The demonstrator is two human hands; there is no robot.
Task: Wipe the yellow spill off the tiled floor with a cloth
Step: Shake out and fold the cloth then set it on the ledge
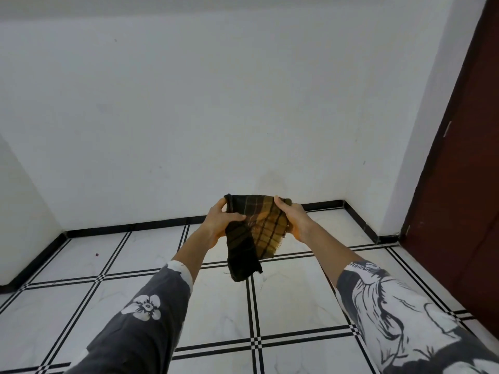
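Cloth held up in both hands above the tiled floor

The floor (297, 306) below the cloth (251, 238) shows no clear yellow spill, so the wiping seems mostly done. The tile directly behind the cloth is hidden, and I cannot tell if some remains there. The cloth hangs in the air, with a yellow area in its middle, perhaps the soaked spill. The left hand (221, 222) pinches its left edge, thumb in front. The right hand (293, 218) grips its right edge, thumb on top.
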